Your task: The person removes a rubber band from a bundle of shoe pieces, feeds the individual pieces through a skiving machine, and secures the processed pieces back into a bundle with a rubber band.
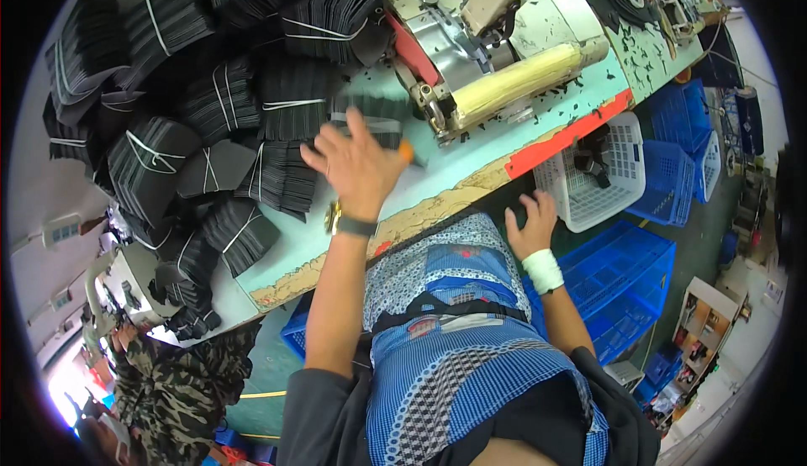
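Observation:
My left hand [357, 163] reaches out over the pale green table [471, 159], seen from the back with its fingers spread. It lies on or just above a blurred stack of black ribbed pieces [374, 126]. A small orange thing [407, 152] shows beside the thumb, and the palm is hidden. A gold watch and a dark band sit on that wrist. My right hand [533, 224] rests at the table's front edge above my lap, fingers apart and holding nothing. Its wrist is wrapped in a white bandage.
Many tied bundles of black pieces [218, 96] cover the table's left half. An industrial sewing machine [471, 42] stands at the right. A white basket [601, 172] and blue crates [630, 273] sit below the table. A person in camouflage clothing [176, 390] is at lower left.

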Demonstrator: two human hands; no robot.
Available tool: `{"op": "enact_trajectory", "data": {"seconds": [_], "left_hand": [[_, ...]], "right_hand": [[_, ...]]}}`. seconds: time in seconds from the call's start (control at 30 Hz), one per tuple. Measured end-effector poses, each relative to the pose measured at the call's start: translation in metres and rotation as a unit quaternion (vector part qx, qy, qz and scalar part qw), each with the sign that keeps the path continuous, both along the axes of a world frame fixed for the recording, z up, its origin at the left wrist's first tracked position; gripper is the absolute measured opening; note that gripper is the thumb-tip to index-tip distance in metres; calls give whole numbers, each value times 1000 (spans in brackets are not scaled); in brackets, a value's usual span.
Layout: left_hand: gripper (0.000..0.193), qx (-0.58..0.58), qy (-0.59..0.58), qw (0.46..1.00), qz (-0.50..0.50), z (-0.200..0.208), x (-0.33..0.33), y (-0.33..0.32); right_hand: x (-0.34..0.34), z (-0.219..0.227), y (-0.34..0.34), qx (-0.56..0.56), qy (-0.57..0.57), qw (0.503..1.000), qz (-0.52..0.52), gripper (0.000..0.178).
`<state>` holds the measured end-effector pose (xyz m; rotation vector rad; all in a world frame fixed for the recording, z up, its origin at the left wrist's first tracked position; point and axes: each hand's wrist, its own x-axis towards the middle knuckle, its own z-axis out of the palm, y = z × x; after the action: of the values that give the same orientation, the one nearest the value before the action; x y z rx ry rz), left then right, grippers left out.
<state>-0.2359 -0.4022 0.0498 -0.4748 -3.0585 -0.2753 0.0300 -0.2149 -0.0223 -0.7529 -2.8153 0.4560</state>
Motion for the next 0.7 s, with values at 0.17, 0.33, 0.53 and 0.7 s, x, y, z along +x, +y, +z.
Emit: {"op": "enact_trajectory", "data": {"seconds": [0.17, 0.33, 0.53, 0.7], "left_hand": [[112, -24, -104, 994, -28, 7, 95, -51], [126, -27, -122, 990, 68, 8, 169, -94], [65, 668, -494, 496, 253, 40, 183, -119], [69, 867, -384, 265, 175, 15, 212, -101]], "right_hand": [[-48, 31, -11, -225, 87, 960, 141, 16], [-53, 39, -34, -364, -101, 868, 324, 31], [-83, 100, -78, -505, 143, 784, 332, 33], [-84, 135, -80, -490, 252, 778, 303, 35]]}}
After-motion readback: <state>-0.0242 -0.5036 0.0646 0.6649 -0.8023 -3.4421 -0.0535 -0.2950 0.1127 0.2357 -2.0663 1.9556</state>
